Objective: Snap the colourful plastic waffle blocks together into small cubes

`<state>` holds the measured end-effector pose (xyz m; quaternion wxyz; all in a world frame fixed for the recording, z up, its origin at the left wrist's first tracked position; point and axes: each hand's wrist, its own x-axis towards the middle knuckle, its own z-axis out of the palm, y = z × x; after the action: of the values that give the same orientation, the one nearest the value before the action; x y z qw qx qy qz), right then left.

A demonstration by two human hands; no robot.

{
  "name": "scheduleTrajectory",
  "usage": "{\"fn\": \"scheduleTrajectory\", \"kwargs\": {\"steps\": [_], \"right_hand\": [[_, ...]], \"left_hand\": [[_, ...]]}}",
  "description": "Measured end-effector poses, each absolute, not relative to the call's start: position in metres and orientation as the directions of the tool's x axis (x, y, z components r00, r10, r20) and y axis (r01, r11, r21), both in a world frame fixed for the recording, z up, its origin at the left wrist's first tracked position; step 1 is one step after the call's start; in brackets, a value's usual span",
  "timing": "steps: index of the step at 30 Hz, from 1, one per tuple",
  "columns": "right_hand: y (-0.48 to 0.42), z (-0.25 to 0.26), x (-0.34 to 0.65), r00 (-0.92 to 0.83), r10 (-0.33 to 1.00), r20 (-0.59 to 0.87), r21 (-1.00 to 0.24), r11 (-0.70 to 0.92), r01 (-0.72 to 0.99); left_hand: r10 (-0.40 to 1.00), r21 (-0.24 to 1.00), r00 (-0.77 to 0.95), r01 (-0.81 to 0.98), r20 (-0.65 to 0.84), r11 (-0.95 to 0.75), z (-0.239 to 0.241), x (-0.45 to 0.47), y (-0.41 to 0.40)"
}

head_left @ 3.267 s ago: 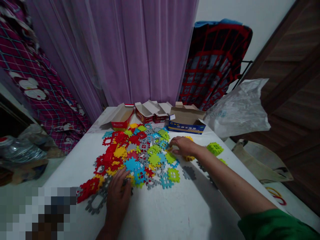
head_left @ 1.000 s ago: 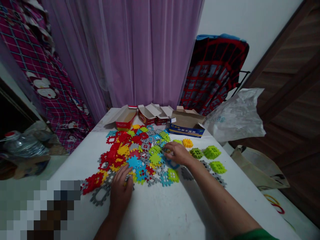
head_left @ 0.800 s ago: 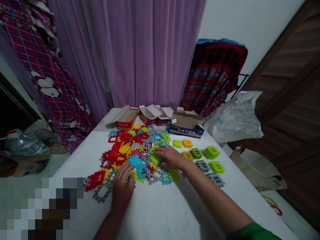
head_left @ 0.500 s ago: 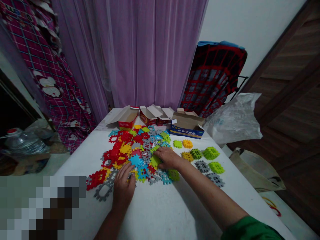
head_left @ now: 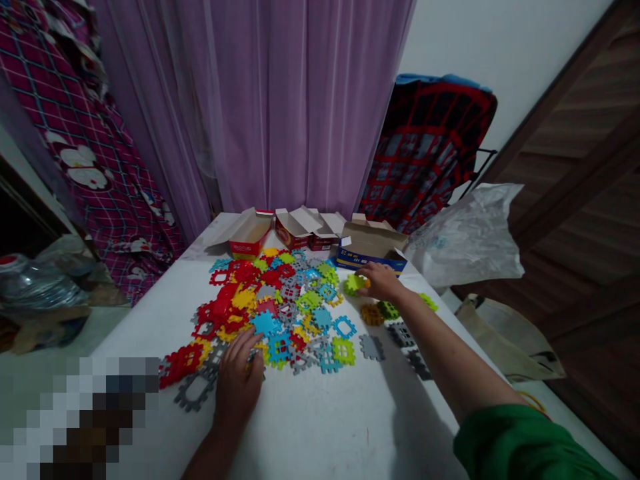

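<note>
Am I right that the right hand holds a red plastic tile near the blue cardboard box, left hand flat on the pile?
Not quite: the head view shows the right hand holding a lime-green plastic tile, not red, near the blue cardboard box. The left hand rests on the pile's near edge.

The right hand (head_left: 383,281) holds a green tile (head_left: 354,284) near the blue box (head_left: 371,248), while the left hand (head_left: 238,387) rests flat on the pile of tiles (head_left: 273,310).

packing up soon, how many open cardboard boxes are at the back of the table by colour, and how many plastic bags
red open cardboard boxes: 3
blue open cardboard box: 1
crumpled white plastic bag: 1
total: 5
The right hand holds a lime green plastic tile just in front of the blue box.
</note>
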<state>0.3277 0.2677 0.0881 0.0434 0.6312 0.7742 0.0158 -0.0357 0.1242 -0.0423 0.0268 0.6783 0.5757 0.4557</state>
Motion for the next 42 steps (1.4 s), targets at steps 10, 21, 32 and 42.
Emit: {"fn": "scheduleTrajectory", "kwargs": {"steps": [10, 21, 32, 42], "right_hand": [[0.285, 0.067, 0.337, -0.142, 0.984, -0.11, 0.143, 0.157, 0.977], [0.286, 0.067, 0.336, -0.167, 0.974, -0.154, 0.158, 0.191, 0.969], [0.286, 0.067, 0.339, -0.165, 0.972, -0.166, 0.146, 0.189, 0.971], [0.247, 0.077, 0.275, -0.322, 0.946, -0.037, -0.083, 0.318, 0.944]], "left_hand": [[0.83, 0.512, 0.027, 0.776, 0.558, -0.369, -0.056, -0.054, 0.125], [0.845, 0.548, -0.006, 0.763, 0.535, -0.341, -0.047, -0.05, 0.122], [0.865, 0.561, 0.009, 0.757, 0.502, -0.333, -0.052, -0.055, 0.122], [0.823, 0.606, -0.104, 0.729, 0.558, -0.319, -0.039, -0.037, 0.122]]}}
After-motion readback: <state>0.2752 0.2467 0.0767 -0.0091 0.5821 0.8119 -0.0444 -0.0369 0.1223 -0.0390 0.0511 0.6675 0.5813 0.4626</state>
